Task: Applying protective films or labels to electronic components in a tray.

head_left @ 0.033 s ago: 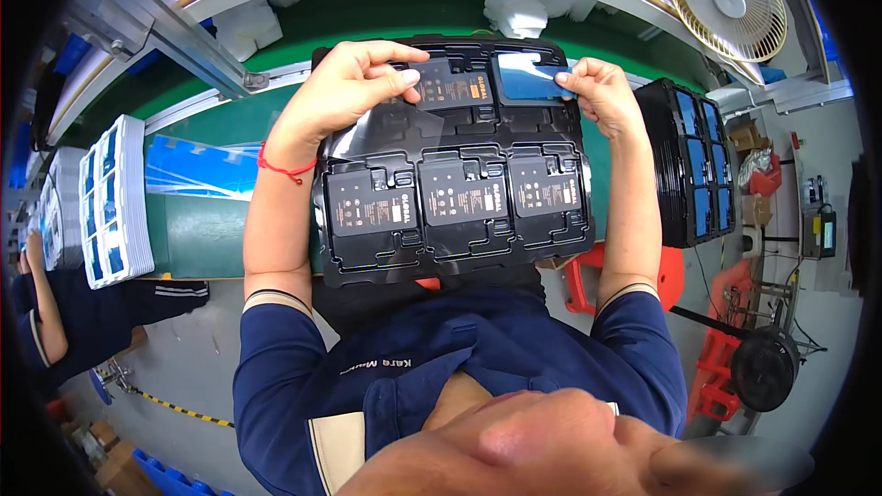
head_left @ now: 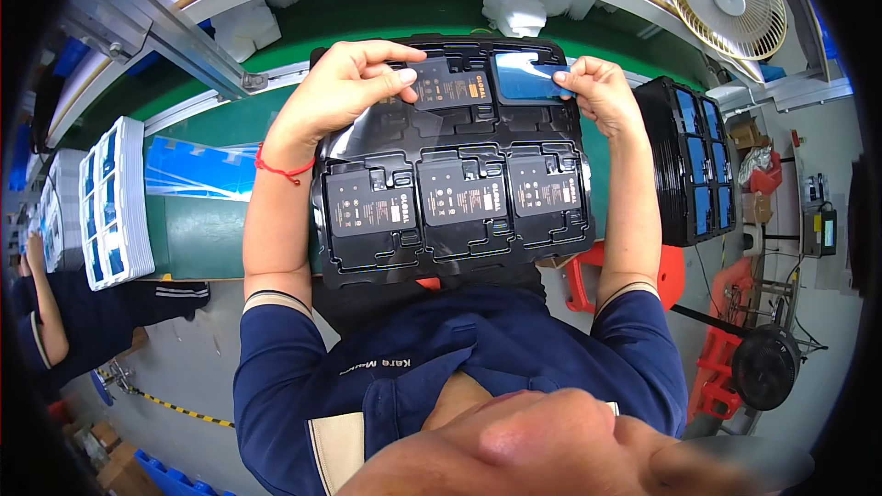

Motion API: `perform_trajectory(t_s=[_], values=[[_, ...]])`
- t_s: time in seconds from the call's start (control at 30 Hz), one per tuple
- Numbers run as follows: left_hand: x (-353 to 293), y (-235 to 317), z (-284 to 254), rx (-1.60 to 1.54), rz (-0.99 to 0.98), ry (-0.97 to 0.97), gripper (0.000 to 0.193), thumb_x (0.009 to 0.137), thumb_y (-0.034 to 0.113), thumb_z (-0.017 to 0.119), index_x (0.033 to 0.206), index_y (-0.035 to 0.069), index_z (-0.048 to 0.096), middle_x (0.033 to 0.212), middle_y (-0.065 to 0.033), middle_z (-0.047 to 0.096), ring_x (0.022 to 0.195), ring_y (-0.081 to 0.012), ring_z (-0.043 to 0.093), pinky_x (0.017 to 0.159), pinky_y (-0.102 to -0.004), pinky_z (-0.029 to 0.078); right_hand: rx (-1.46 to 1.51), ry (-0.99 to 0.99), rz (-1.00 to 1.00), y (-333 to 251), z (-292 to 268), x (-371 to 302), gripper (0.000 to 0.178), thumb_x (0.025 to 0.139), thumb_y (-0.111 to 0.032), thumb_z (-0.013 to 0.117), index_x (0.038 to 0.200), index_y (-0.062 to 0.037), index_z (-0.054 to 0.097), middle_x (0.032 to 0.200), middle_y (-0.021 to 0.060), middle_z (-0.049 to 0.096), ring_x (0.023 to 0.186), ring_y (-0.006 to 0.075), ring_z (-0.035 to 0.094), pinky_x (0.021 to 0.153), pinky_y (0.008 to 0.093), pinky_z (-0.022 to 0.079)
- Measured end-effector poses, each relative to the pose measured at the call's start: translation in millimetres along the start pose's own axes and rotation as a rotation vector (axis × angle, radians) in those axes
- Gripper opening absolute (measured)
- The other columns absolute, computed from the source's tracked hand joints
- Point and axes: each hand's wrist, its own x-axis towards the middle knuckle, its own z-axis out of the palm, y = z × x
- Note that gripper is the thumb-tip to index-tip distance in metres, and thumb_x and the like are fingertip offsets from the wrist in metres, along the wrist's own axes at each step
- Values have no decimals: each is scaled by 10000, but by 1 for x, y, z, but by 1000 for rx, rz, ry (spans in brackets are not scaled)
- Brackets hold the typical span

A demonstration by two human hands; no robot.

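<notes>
A black plastic tray (head_left: 367,262) lies before me, with flat black battery packs in its compartments. Three packs fill the near row, among them the middle near battery pack (head_left: 464,193). At the far right compartment, a glossy blue film (head_left: 524,78) covers the pack, and my right hand (head_left: 597,92) pinches its right edge between thumb and fingers. My left hand (head_left: 358,83) is over the far left of the tray. Its index finger and thumb are apart, with the fingertips at the edge of the far middle battery pack (head_left: 450,87). The far left compartment is mostly hidden beneath that hand.
Blue film sheets (head_left: 197,165) lie on the green table at left, beside a stack of white trays (head_left: 115,207). At right stands a stack of black trays (head_left: 675,165) with blue-filmed packs. A fan (head_left: 730,0) and a red stool (head_left: 588,280) are nearby; another person sits far left.
</notes>
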Motion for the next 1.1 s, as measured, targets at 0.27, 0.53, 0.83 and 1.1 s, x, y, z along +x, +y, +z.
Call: perform_trajectory(t_s=[0.27, 0.53, 0.83, 1.1], values=[[1, 1, 0, 26, -12, 24, 302, 872, 118, 601, 1144, -12, 608, 814, -83, 681, 780, -96, 623, 717, -242, 474, -43, -1, 18, 0, 1, -3, 153, 745, -120, 748, 690, -67, 615, 600, 37, 606, 389, 12, 345, 350, 187, 190], [2, -2, -1, 43, 2, 26, 290, 873, 109, 600, 1134, -16, 610, 822, -80, 678, 776, -101, 629, 712, -245, 477, -52, 14, 7, -4, 6, -6, 145, 738, -113, 751, 691, -65, 623, 600, 36, 607, 402, 15, 370, 355, 186, 195], [2, -1, -1, 87, 1, 39, 287, 876, 121, 602, 1126, -19, 612, 819, -78, 679, 775, -102, 630, 712, -245, 476, -23, -20, 6, -2, 3, -4, 143, 734, -111, 752, 690, -67, 623, 594, 28, 605, 404, 12, 379, 355, 186, 196], [3, -2, -1, 84, -8, 42, 283, 880, 129, 600, 1126, -12, 615, 805, -77, 679, 768, -90, 616, 693, -237, 460, -94, -6, 12, 0, 3, -2, 139, 737, -108, 743, 685, -66, 622, 602, 25, 605, 434, 24, 400, 374, 191, 215]])
